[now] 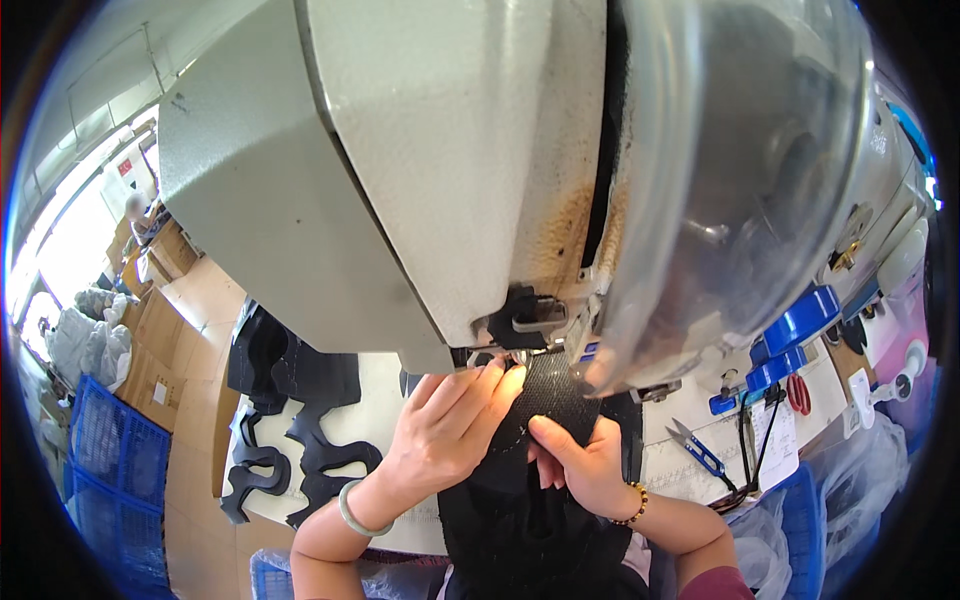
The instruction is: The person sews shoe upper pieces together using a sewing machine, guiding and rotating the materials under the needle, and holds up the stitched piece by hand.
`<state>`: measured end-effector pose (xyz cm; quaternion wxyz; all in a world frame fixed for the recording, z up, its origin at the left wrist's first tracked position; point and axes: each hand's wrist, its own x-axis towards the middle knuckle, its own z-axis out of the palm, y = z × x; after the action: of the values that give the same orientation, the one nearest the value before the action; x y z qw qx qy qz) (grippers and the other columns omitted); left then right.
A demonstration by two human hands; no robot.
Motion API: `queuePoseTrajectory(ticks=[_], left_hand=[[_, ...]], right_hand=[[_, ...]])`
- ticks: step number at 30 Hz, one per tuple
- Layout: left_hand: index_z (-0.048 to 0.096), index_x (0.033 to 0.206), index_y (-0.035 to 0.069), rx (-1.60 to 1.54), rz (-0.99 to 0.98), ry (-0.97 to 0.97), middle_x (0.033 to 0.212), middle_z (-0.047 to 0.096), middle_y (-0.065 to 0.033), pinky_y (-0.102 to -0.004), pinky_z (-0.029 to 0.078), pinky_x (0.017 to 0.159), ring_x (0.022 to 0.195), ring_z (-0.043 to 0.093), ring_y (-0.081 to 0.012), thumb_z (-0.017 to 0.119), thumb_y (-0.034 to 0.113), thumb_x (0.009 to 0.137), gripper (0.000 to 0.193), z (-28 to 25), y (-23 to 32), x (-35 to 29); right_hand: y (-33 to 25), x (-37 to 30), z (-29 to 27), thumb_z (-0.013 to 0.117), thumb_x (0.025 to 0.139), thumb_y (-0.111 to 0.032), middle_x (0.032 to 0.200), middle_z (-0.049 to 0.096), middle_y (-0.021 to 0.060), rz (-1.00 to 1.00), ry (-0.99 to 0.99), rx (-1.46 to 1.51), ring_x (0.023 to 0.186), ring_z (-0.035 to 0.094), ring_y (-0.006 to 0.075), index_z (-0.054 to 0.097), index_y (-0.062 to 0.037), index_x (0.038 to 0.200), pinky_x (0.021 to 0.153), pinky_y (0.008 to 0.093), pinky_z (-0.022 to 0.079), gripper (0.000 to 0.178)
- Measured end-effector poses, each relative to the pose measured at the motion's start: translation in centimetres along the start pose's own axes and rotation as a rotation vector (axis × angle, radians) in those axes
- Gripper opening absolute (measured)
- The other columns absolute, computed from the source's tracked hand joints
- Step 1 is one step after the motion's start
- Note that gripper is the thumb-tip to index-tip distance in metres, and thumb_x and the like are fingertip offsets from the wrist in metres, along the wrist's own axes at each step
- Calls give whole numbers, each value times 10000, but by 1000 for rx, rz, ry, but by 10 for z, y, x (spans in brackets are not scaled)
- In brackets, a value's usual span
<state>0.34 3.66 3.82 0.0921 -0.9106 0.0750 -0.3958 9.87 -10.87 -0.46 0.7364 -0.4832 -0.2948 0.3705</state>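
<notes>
A big grey-white sewing machine head (430, 180) fills the upper middle. Under its needle area lies a textured black fabric piece (545, 395), running down toward my lap. My left hand (450, 425) reaches up to the presser foot, its fingers drawn together at the fabric's left edge; the tips are partly hidden beneath the machine. Lower on the right, my right hand (590, 465) has its thumb on top of the fabric and its fingers curled under, pinching it. A pale bangle circles the left wrist, a beaded bracelet the right.
Curved black cut pieces (325, 450) lie on the white table (405, 525) at left. Blue-handled thread snips (698, 450) and a red-handled tool (798, 393) rest at right. Blue crates (115, 450) and cardboard boxes (155, 345) stand on the floor. Another person (140, 220) sits far back left.
</notes>
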Motion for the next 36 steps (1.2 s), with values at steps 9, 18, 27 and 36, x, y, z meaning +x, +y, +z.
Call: queuePoseTrajectory(ticks=[9, 18, 27, 36], left_hand=[[600, 1000, -88, 57, 15, 35, 948, 605, -153, -292, 485, 713, 824, 567, -213, 599, 43, 629, 393, 6, 11, 4], [618, 980, -36, -172, -120, -77, 1017, 611, -146, -351, 468, 799, 880, 583, -244, 637, -1, 662, 321, -10, 6, 1], [664, 961, 15, -296, -72, 21, 927, 621, -70, -321, 522, 750, 890, 609, -239, 664, -27, 622, 341, -6, -7, -4], [645, 950, -47, -164, 99, -15, 896, 614, -102, -313, 530, 741, 868, 609, -236, 613, 49, 588, 375, -12, -8, 0]], right_hand=[[2, 0, -5, 578, 903, -168, 658, 612, 36, -69, 78, 78, 425, 480, 42, 594, -1, 878, 370, 169, 328, 169], [-6, 3, -12, 600, 871, -131, 541, 553, 19, -87, 130, 48, 362, 423, 47, 602, -1, 817, 324, 172, 298, 141], [-19, 17, -29, 649, 833, -112, 485, 521, 16, -30, 189, 121, 330, 415, 59, 592, -43, 697, 310, 177, 281, 163], [3, -8, 14, 566, 905, -177, 644, 563, -1, 89, -405, -233, 408, 470, 46, 555, -37, 937, 363, 195, 344, 145]])
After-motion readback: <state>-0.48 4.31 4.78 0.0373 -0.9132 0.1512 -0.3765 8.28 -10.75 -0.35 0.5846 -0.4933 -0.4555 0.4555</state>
